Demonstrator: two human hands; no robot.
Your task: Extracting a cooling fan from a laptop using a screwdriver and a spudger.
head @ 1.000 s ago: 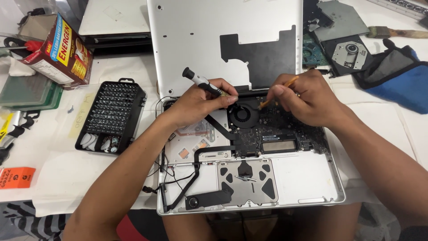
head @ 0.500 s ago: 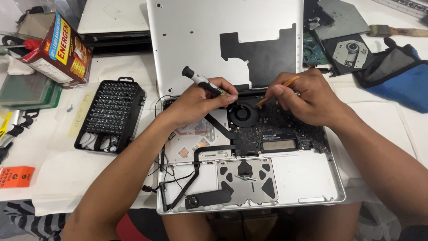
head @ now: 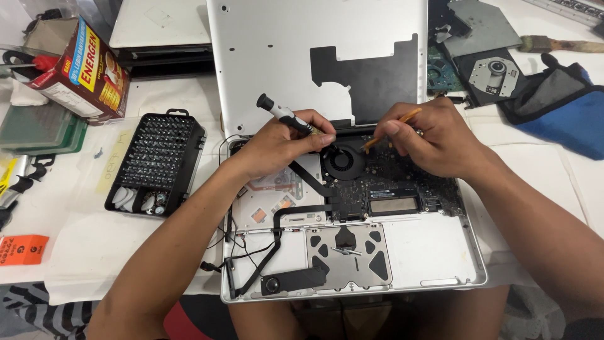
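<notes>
An opened silver laptop (head: 434, 258) lies in front of me with its bottom cover off, showing the black logic board (head: 390, 189), a round fan (head: 343, 160) and the trackpad underside (head: 349, 255). My left hand (head: 283, 148) grips a small black-and-silver screwdriver (head: 280, 113), tip down near the fan. My right hand (head: 431, 138) holds a thin orange pry stick (head: 393, 129) pointed at the board just right of the fan. The removed silver cover (head: 283, 56) leans behind the laptop.
A black tray of screwdriver bits (head: 157, 160) sits to the left. A red and yellow carton (head: 85, 69) stands at the far left. An optical drive (head: 494, 72) and a blue cloth pouch (head: 560, 113) lie at the right rear. White paper covers the table.
</notes>
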